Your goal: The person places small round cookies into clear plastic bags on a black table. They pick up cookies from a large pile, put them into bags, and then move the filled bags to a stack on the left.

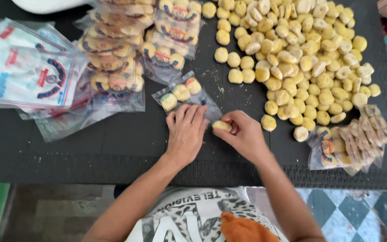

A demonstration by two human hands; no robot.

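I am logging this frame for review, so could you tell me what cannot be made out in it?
Head view only:
- Mouth of the small clear bag: covered by the left hand.
- Cookie: partly wrapped by the right hand fingers.
- White object: cut off by the top edge.
- Loose cookie pile: cut off by the top edge.

A small home food-packing place is suggested: a black worktop [113, 148] is spread with a heap of loose pale biscuits [301, 58] at one o'clock, filled printed bags [113, 54] at eleven o'clock and empty bags [23, 67] at ten o'clock; patterned floor tiles [350, 210] are seen at five o'clock
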